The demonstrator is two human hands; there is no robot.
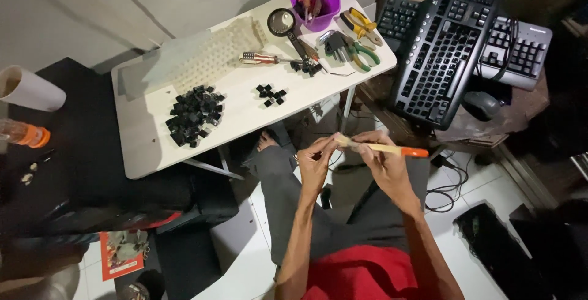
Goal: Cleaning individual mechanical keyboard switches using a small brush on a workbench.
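Head view. At frame centre I hold a small brush (pixel 383 148), wooden handle with orange end, over my lap. My right hand (pixel 386 159) has its grip closed round the handle; my left hand (pixel 315 162) pinches the bristle tip. Step, as I judge it: readying the bristles. Black keycaps (pixel 195 115) lie on the white surface (pixel 147 147), upper left.
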